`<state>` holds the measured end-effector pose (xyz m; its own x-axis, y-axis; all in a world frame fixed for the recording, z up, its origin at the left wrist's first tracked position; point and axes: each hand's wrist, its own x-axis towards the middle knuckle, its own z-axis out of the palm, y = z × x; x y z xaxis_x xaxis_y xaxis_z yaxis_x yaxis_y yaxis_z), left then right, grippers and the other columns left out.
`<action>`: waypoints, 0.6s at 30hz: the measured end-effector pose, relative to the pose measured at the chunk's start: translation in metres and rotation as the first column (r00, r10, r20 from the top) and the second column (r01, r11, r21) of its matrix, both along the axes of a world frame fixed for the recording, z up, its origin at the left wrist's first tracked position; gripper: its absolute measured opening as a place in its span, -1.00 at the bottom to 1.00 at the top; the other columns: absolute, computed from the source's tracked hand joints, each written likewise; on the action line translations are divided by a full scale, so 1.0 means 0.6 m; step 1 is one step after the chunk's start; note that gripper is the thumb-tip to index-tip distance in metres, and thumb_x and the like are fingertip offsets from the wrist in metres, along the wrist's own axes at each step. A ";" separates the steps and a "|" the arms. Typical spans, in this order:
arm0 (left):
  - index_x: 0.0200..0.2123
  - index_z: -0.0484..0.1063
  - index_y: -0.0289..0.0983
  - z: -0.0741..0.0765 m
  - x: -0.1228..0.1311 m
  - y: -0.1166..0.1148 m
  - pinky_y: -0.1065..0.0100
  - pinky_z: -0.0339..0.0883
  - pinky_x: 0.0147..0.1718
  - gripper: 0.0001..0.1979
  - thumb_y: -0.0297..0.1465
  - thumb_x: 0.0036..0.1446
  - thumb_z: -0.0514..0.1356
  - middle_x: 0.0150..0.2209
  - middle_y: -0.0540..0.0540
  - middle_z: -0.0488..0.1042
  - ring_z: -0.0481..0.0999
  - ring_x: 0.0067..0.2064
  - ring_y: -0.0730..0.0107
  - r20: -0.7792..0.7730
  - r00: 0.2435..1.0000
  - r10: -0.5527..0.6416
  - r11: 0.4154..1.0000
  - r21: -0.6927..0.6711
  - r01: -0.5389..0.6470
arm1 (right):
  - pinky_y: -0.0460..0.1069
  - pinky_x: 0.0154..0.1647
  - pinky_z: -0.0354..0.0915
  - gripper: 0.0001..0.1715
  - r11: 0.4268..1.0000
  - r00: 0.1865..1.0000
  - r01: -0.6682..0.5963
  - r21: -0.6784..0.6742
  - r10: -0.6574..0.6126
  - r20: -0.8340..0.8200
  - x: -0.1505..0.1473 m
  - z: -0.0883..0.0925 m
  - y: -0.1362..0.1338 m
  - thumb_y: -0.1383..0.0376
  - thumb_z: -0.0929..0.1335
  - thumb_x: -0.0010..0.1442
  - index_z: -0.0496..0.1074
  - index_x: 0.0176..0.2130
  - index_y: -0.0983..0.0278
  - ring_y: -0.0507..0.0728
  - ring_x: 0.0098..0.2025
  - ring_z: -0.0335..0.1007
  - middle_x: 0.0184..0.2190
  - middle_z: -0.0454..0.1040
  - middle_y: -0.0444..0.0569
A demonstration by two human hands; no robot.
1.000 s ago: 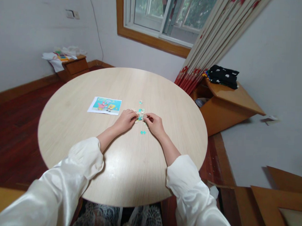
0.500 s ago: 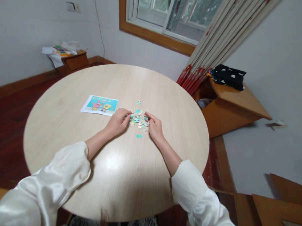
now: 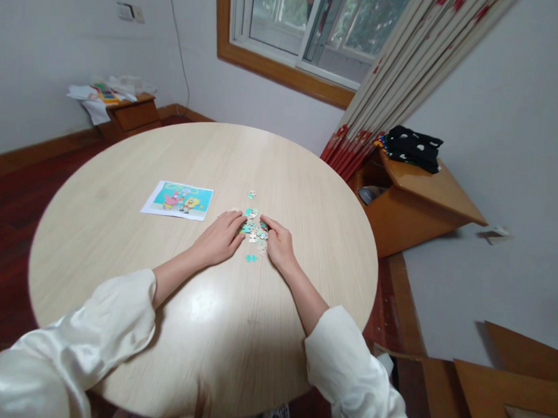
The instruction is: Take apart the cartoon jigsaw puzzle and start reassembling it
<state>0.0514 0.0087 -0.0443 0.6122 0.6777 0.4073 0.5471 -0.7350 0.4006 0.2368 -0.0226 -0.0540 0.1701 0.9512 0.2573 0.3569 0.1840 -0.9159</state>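
A small heap of jigsaw puzzle pieces [image 3: 252,237], turquoise and pale grey-beige, lies on the round table [image 3: 198,359] between my two hands. My left hand [image 3: 220,238] rests palm down against the heap's left side, its fingers stretched out and covering some pieces. From the right, my right hand [image 3: 280,243] curves along the heap with its index finger extended, touching the edge pieces. Whatever lies under the palms is hidden. One loose turquoise piece [image 3: 251,258] sits nearer to me, and another puzzle piece [image 3: 252,195] lies beyond the heap.
A printed cartoon picture [image 3: 180,200] lies flat on the table, left of the heap. Past the table's right edge stands a wooden cabinet [image 3: 418,209] with a folded black cloth [image 3: 413,148] on top. A small wooden stand [image 3: 134,115] holding papers is at the back left.
My left hand has flattened and pushed right over the heap's left side, so the heap looks narrower. The right hand stays beside it. The view has shifted slightly.
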 end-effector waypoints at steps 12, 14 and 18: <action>0.05 0.25 -0.35 0.010 0.011 -0.015 -0.06 0.13 0.16 -0.66 -0.43 0.23 -0.04 0.08 -0.35 0.33 0.29 0.17 0.04 -0.064 0.998 -0.002 0.999 0.046 0.005 | 0.16 0.19 0.24 -0.46 0.999 0.999 0.040 0.015 -0.040 -0.022 0.009 -0.002 -0.007 0.40 0.20 -0.04 0.56 -0.12 0.23 0.13 0.02 0.43 -0.07 0.55 -0.06; 0.06 0.24 -0.36 0.011 0.011 -0.017 -0.08 0.11 0.17 -0.66 -0.45 0.23 -0.05 0.09 -0.37 0.32 0.27 0.18 0.03 -0.061 0.998 -0.006 0.999 0.042 0.008 | 0.17 0.19 0.24 -0.47 0.999 0.999 0.043 0.011 -0.043 -0.025 0.010 -0.001 -0.009 0.39 0.20 -0.04 0.56 -0.13 0.22 0.14 0.02 0.44 -0.07 0.55 -0.06; 0.05 0.25 -0.37 0.013 0.011 -0.021 -0.08 0.04 0.20 -0.67 -0.46 0.23 -0.05 0.11 -0.38 0.30 0.24 0.20 0.04 -0.071 0.997 0.033 0.999 0.040 -0.031 | 0.18 0.19 0.23 -0.47 0.999 0.999 0.038 -0.001 -0.038 -0.028 0.010 -0.001 -0.010 0.39 0.21 -0.05 0.56 -0.13 0.22 0.15 0.03 0.43 -0.06 0.54 -0.04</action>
<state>0.0578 -0.0040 -0.0365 0.6189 0.6820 0.3896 0.5967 -0.7308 0.3316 0.2430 -0.0287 -0.0545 0.2134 0.9439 0.2520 0.3380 0.1707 -0.9255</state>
